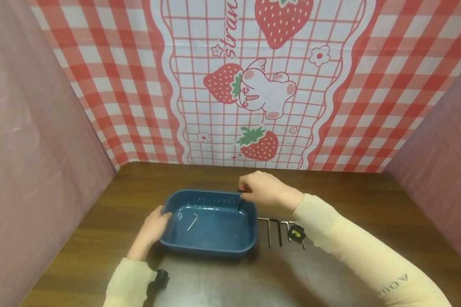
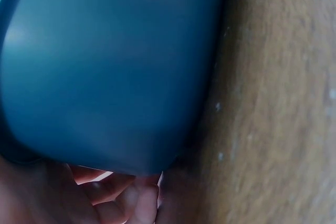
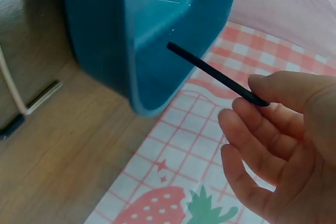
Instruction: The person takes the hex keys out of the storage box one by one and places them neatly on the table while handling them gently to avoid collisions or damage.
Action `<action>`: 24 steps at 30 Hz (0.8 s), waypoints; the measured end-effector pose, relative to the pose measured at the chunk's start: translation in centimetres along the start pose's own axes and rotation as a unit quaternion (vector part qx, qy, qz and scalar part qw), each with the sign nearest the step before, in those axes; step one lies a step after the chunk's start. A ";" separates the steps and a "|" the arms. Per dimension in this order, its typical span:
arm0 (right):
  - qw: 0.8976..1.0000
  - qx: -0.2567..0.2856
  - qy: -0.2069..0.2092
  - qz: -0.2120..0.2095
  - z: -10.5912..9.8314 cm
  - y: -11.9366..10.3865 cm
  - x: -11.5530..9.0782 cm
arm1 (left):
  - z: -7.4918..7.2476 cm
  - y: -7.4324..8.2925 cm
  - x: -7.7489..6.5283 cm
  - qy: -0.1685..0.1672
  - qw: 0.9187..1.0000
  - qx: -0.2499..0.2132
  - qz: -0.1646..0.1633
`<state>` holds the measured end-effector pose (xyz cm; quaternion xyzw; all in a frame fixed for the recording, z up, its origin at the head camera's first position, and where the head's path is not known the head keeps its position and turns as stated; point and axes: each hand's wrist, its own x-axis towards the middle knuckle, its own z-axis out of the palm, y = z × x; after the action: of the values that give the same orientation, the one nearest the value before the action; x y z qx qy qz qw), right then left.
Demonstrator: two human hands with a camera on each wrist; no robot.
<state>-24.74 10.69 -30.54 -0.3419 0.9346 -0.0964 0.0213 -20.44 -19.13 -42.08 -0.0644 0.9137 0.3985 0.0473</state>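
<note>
A blue plastic tub stands on the table with a small silver hex key lying inside. At its left end my left hand grips the wall, thumb over the rim. In the left wrist view, the fingers of that hand curl by the tub's outer side. My right hand is above the tub's far right corner. Between thumb and fingers it pinches a black hex key, whose long arm points into the tub; its other end is hidden by the hand.
Right of the tub, a silver hex key, a black one and others lie in a row, partly under my right sleeve. A checked strawberry cloth hangs behind the wooden table. Pink cloth hangs at both sides.
</note>
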 end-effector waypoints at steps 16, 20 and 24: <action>0.996 -0.011 0.093 -0.014 -0.2 2.9 -3.2 | 0.0 0.1 -0.2 -0.001 1.000 0.000 -0.001; 0.994 -0.017 0.102 -0.019 -0.2 3.5 -3.9 | 0.0 0.1 -0.2 -0.001 1.000 -0.005 -0.003; 0.995 -0.014 0.093 -0.016 -0.1 4.1 -4.7 | 0.0 0.0 -0.1 0.001 1.000 -0.005 -0.002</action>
<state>-23.77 16.79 -31.32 -0.3465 0.9281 -0.1155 -0.0722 -20.33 -19.13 -42.09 -0.0670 0.9117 0.4027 0.0469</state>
